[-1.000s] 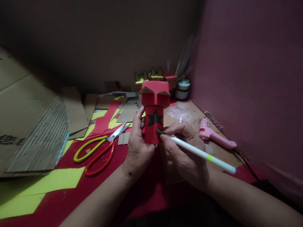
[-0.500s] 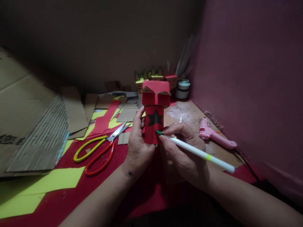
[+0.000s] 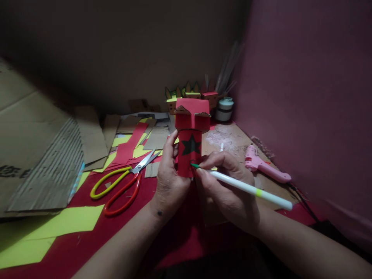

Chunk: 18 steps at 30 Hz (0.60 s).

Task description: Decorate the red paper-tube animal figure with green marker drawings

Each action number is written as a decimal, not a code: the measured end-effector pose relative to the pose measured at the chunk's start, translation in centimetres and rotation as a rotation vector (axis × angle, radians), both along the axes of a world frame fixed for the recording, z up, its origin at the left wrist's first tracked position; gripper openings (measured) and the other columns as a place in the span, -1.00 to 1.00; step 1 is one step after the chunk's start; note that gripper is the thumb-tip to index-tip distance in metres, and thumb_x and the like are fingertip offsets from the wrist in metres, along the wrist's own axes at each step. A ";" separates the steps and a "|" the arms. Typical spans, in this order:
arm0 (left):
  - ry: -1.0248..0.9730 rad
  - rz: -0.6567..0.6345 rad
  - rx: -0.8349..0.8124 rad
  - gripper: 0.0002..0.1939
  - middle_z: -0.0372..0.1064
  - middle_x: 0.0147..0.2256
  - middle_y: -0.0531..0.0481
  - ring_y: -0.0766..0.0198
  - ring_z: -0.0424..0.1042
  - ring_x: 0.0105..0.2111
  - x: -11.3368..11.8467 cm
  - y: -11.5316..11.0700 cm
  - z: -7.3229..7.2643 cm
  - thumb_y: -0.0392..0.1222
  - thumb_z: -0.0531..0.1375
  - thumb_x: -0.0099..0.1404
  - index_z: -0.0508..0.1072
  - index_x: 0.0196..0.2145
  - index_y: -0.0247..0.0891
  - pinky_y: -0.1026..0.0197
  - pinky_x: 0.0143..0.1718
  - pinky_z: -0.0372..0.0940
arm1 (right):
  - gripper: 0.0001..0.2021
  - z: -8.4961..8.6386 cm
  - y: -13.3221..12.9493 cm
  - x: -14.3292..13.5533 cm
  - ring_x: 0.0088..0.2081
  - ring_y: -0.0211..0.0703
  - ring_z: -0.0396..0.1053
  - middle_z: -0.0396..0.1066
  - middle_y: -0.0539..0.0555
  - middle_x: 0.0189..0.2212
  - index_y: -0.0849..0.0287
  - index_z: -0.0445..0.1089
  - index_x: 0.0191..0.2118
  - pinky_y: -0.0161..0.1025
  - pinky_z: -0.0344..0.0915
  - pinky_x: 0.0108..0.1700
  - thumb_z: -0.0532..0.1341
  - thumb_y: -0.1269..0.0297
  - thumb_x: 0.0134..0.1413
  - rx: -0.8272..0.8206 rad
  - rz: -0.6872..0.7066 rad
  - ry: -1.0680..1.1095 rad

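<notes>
My left hand [image 3: 171, 172] is closed round the lower left side of a red paper craft figure [image 3: 192, 114], holding it upright. Its body is a red tube bearing a dark star [image 3: 191, 145], with a folded red box-like head above and cardboard edges showing on two flaps. In my right hand [image 3: 229, 186] is a white marker [image 3: 247, 186] with a yellow-green band and a green tip. The tip meets the tube below the star, where a small dark outline shows. The back of the figure and some left fingertips are hidden.
Scissors [image 3: 139, 168] with yellow and red handles lie left of my hands, near yellow paper [image 3: 66, 221] and cardboard [image 3: 40, 155]. A pink glue gun [image 3: 266, 166] rests on a board at right. Behind stand several small box figures [image 3: 192, 95] and a pale container [image 3: 224, 109].
The marker and my right hand have shifted slightly right and down, and more of the small outline below the star shows. My left hand keeps its hold on the figure.
</notes>
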<state>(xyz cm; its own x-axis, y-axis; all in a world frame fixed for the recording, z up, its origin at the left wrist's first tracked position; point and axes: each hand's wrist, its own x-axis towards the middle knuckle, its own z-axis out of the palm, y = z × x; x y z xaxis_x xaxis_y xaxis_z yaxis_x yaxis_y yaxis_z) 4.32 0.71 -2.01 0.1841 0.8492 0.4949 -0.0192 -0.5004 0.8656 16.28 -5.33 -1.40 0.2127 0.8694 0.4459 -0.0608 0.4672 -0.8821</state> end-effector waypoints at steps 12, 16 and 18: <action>0.001 0.009 0.032 -0.18 0.54 0.03 -0.17 0.06 0.66 -0.15 0.0 0.1 0.0 -0.21 0.50 0.14 0.24 0.26 -0.16 0.14 -0.16 0.62 | -0.89 0.4 -0.1 0.2 -0.63 -0.35 0.12 0.17 -0.18 -0.64 0.07 0.37 -0.37 -0.36 0.08 -0.60 0.31 0.39 0.09 -0.019 -0.063 -0.062; 0.011 0.012 0.024 -0.18 0.52 0.06 -0.18 0.05 0.66 -0.15 -0.1 0.1 -0.1 -0.20 0.50 0.13 0.24 0.26 -0.13 0.11 -0.16 0.62 | -0.87 0.5 -0.2 0.2 -0.64 -0.36 0.10 0.14 -0.19 -0.65 0.06 0.34 -0.40 -0.35 0.08 -0.61 0.30 0.40 0.08 -0.024 -0.082 -0.074; 0.008 -0.001 0.010 -0.17 0.53 0.04 -0.16 0.06 0.67 -0.18 -0.1 0.0 0.0 -0.20 0.50 0.14 0.23 0.27 -0.11 0.10 -0.18 0.62 | -0.87 0.6 -0.2 0.2 -0.64 -0.37 0.08 0.16 -0.18 -0.63 0.06 0.34 -0.40 -0.35 0.07 -0.62 0.29 0.41 0.07 -0.008 -0.088 -0.069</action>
<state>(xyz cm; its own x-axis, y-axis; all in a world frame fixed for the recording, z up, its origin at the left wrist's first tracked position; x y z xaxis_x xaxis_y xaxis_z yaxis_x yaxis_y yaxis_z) 4.19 0.69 -1.96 0.1888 0.8438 0.5023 -0.0130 -0.5094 0.8605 16.48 -5.52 -0.83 0.2577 0.8525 0.4548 0.0408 0.4607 -0.8866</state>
